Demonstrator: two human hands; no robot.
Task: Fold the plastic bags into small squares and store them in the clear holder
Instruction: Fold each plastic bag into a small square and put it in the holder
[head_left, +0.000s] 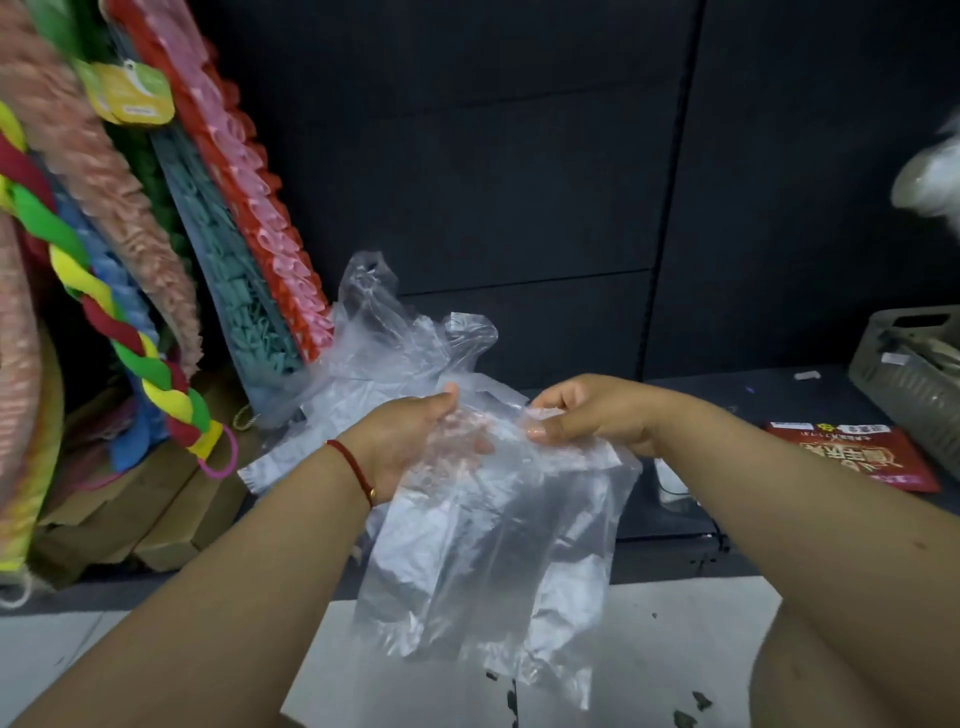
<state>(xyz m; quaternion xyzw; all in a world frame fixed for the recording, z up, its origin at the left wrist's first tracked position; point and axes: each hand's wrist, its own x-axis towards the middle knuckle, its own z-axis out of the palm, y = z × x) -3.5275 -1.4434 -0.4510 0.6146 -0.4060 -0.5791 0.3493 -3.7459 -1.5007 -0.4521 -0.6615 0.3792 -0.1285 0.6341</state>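
Braided foam mops (130, 332) are leaning at far left. My left hand (410, 441) is gripping the clear plastic bag (493, 545), thumb curled over its top edge; my right hand (587, 410) is pinching the same edge. The bag is hanging between them, above more bags (374, 358) heaped behind. A red packet (852, 457) is lying right.

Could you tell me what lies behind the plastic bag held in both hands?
Behind the held bag more crumpled clear bags lie heaped against the dark wall. The heap's lower part is covered by the bag and hands.
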